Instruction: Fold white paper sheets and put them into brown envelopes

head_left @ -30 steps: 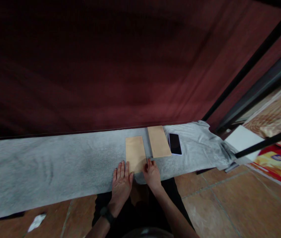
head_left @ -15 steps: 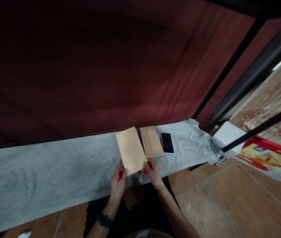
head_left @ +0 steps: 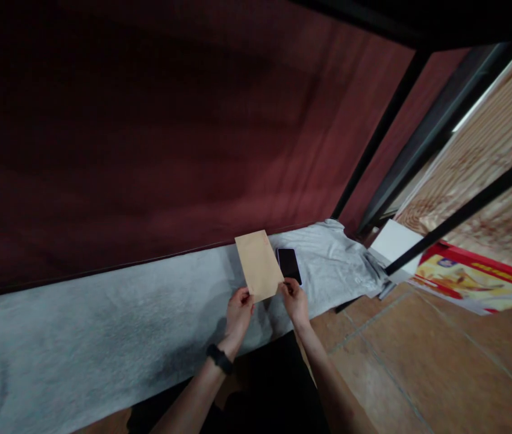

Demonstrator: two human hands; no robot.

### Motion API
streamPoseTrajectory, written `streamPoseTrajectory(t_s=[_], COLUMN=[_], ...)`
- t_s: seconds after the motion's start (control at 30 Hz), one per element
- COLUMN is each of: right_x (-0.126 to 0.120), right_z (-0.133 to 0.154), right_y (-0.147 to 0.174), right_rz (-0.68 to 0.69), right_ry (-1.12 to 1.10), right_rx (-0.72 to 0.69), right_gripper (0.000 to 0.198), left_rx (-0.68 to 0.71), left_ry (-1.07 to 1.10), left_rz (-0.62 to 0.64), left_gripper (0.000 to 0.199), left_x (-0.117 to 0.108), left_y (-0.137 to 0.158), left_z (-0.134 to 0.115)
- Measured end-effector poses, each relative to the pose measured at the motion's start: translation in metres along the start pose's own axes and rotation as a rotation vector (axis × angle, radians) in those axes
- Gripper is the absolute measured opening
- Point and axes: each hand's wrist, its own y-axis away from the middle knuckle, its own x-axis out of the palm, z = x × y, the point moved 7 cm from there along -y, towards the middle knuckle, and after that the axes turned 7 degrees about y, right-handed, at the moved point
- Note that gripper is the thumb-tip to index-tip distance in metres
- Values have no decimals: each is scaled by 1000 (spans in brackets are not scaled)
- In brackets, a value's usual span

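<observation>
A tan paper envelope (head_left: 259,265) with small reddish print near its upper right corner is held by its near edge. My left hand (head_left: 239,312) pinches the near left corner, and a dark band circles that wrist. At the near right corner, my right hand (head_left: 296,304) has its thumb and fingers closed on the paper. Just right of the envelope lies a phone (head_left: 290,266) with a dark screen and pale rim, on a grey cloth (head_left: 170,307). No second envelope shows now; whatever lies under the held one is hidden.
The cloth covers a long narrow surface along a dark red panel (head_left: 193,169). Black frame bars (head_left: 380,135) rise at the right. Beyond the cloth's right end are a white box (head_left: 394,244) and a red and yellow printed package (head_left: 468,277). Brown tiles (head_left: 400,355) form the floor.
Both hands have carried the envelope forward and right, over the spot where another envelope was lying, which is now out of sight. The camera view has shifted somewhat right.
</observation>
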Motion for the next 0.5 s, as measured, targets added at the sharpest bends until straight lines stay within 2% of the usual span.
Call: streamPoseTrajectory(t_s=[0.23, 0.5], right_x=[6, 12], right_z=[-13, -27], right_y=[-5, 2], right_rz=[-8, 6], right_ry=[150, 173], right_rx=[0, -4], right_gripper=[39, 45], left_rx=[15, 111], left_ry=[-29, -160], left_rz=[-66, -133], left_gripper=[29, 24], left_x=[-1, -10], left_y=[-6, -12], left_z=[12, 9])
